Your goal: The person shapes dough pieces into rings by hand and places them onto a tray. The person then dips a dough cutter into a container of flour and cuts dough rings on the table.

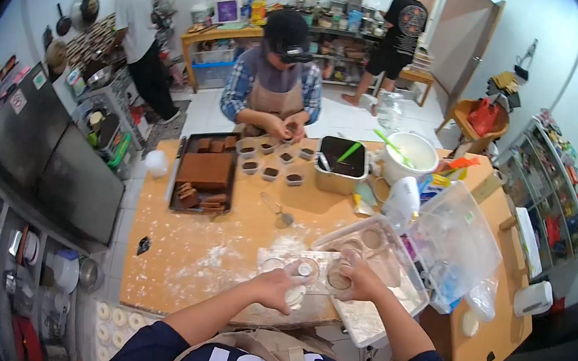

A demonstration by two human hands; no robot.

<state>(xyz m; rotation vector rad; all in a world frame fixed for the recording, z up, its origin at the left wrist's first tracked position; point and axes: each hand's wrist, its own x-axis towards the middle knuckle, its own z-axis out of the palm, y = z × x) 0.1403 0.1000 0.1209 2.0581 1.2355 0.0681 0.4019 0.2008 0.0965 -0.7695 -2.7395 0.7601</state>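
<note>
My left hand [277,287] is curled around a pale, floury round piece of dough [295,297] at the near edge of the table. A small round white-topped piece [305,270] shows by its fingertips. My right hand [362,280] grips a round, rimmed cutter [339,280], held just to the right of the left hand. Beneath both hands lies a flour-dusted pale sheet [322,259]. Beside the right hand sits a clear plastic tub [401,274] with round shapes and flour in it.
Across the wooden table [238,239], a person [274,92] fills small cups [270,173] beside a tray of brown cake [203,171]. A metal pan [338,181], white bowl [411,158] and clear lid [459,234] stand right. Ring-shaped dough [119,316] lies lower left. Two other people stand behind.
</note>
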